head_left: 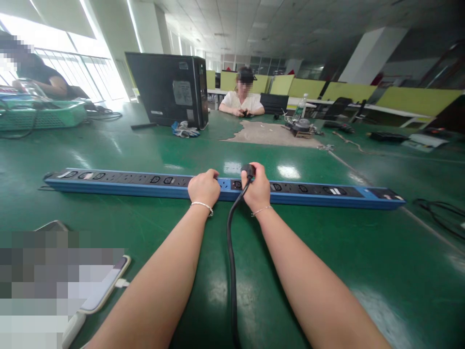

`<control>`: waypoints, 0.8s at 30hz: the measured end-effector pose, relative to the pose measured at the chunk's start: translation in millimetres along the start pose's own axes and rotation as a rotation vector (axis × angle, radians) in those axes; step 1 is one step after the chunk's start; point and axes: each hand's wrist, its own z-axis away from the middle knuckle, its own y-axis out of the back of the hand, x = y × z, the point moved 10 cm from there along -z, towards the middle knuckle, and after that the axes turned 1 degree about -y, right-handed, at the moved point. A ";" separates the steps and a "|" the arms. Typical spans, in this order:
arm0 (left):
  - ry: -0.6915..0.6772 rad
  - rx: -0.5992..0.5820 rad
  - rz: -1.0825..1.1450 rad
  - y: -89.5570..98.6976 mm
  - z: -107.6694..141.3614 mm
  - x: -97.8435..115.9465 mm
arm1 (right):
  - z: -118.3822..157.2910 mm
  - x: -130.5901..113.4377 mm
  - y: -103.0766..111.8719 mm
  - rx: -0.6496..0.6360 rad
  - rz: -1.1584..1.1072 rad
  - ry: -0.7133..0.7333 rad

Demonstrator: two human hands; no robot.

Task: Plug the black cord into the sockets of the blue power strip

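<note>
A long blue and black power strip lies across the green table, with rows of sockets on its top. My left hand is wrapped round the strip near its middle, fingers closed over the far edge. Just to the right, my right hand grips a black plug above the strip, beside a socket. From the plug a thick black cable runs down toward the near edge of the view. Whether the plug touches a socket is hidden by my fingers.
A black computer case stands at the back left, gloves beside it. A green basket is far left, a phone near left. Another person sits across the table. Cables lie at the right.
</note>
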 end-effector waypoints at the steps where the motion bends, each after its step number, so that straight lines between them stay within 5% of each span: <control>1: 0.001 0.011 0.004 0.3 -0.2 -0.3 | -3.2 15.0 11.1 0.029 -0.002 -0.047; 3: 0.005 0.023 0.015 0.3 -0.7 -1.0 | -7.8 43.3 33.1 0.069 -0.018 -0.117; 7: 0.010 0.035 0.031 1.0 -1.0 -1.1 | -13.1 66.9 46.2 -0.084 -0.062 -0.083; 12: 0.005 0.033 0.039 2.1 -0.4 0.0 | -10.7 62.0 38.6 -0.213 0.005 -0.003; 24: 0.008 0.033 0.040 1.5 -0.9 -0.1 | -12.4 55.3 35.9 -0.244 0.017 0.068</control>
